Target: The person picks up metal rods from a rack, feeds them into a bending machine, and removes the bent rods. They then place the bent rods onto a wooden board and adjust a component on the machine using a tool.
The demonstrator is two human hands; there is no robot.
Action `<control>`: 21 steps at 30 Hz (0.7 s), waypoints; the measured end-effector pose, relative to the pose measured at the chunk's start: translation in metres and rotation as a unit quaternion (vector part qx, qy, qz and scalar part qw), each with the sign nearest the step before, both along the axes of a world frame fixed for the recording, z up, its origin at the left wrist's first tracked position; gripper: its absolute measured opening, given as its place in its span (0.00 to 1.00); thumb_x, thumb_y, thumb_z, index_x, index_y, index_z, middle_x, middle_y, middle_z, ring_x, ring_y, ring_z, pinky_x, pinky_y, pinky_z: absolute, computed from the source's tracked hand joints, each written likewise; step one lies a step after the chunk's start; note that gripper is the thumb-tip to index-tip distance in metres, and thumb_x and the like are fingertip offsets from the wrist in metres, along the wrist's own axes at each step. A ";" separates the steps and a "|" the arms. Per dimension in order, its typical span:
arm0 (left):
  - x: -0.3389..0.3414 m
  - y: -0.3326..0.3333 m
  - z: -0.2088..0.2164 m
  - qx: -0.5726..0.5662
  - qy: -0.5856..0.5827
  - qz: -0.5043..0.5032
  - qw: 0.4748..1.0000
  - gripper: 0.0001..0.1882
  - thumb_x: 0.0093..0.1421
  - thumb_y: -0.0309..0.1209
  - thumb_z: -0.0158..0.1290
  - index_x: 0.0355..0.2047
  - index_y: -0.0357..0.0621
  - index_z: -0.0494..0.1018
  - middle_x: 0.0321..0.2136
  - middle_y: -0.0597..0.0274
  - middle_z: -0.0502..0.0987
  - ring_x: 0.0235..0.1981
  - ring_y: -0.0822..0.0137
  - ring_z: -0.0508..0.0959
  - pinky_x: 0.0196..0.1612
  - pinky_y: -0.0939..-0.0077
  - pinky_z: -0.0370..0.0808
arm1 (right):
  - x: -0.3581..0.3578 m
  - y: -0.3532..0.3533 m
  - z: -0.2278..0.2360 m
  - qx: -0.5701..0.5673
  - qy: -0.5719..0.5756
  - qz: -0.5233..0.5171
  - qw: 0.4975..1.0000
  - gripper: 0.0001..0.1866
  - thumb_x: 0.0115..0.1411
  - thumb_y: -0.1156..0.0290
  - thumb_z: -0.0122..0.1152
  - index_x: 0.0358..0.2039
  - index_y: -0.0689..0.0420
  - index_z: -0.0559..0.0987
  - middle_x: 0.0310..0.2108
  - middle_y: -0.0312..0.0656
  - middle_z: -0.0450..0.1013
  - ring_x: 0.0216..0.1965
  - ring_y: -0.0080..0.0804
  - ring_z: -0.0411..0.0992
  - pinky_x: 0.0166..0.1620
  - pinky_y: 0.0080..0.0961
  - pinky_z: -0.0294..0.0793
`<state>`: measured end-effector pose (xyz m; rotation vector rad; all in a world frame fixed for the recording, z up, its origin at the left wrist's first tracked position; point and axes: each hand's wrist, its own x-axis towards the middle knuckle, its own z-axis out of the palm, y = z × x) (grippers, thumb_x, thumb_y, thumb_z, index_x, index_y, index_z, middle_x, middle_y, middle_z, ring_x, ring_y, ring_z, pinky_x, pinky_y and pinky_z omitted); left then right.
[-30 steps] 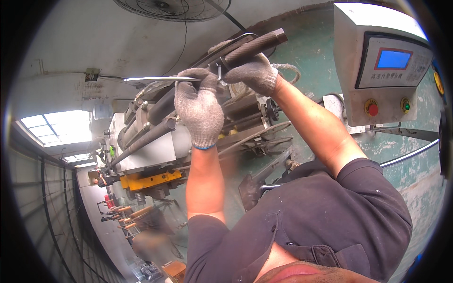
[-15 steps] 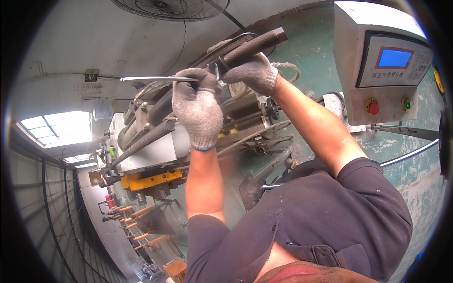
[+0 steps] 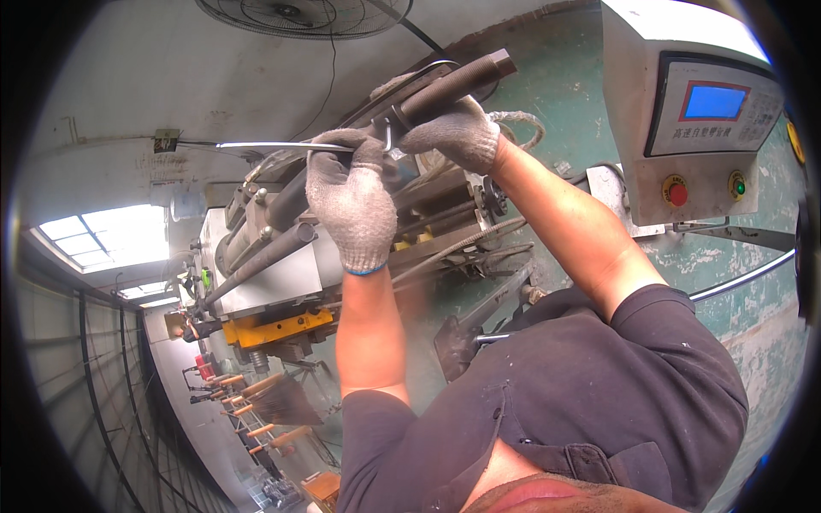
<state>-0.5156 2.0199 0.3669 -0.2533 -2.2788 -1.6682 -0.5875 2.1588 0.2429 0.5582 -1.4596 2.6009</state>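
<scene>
My left hand [image 3: 352, 201], in a grey knitted glove, is closed around a thin, shiny metal rod [image 3: 265, 145]. The rod sticks out to the left, nearly level. Just right of those fingers, a short upright bent metal piece [image 3: 388, 135] shows; whether it belongs to the rod is hidden. My right hand [image 3: 453, 138], gloved too, has its fingers curled together beside that piece. What they pinch, if anything, cannot be made out. Directly above the right hand runs a thick, dark threaded bar [image 3: 457, 85] of the machine, slanting up to the right.
Beneath my hands stretches a machine with dark cylinders [image 3: 261, 261] and a yellow bracket [image 3: 278, 327]. At right stands a control box [image 3: 697, 111] with a blue screen, a red button [image 3: 676, 195] and a green one. A caged fan [image 3: 299, 17] is at the top.
My left hand has shifted slightly left and down, and the rod's free end lies a little lower relative to it. The right hand stays at the threaded bar.
</scene>
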 end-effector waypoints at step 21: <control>-0.009 0.011 0.008 -0.214 0.089 0.055 0.971 0.06 0.67 0.17 0.61 0.42 0.39 0.77 0.29 0.65 0.78 0.28 0.74 0.77 0.34 0.77 0.74 | 0.005 -0.002 0.009 -0.047 -0.018 0.006 0.999 0.25 0.45 0.70 0.84 0.44 0.57 0.84 0.37 0.35 0.81 0.40 0.26 0.78 0.48 0.29 0.80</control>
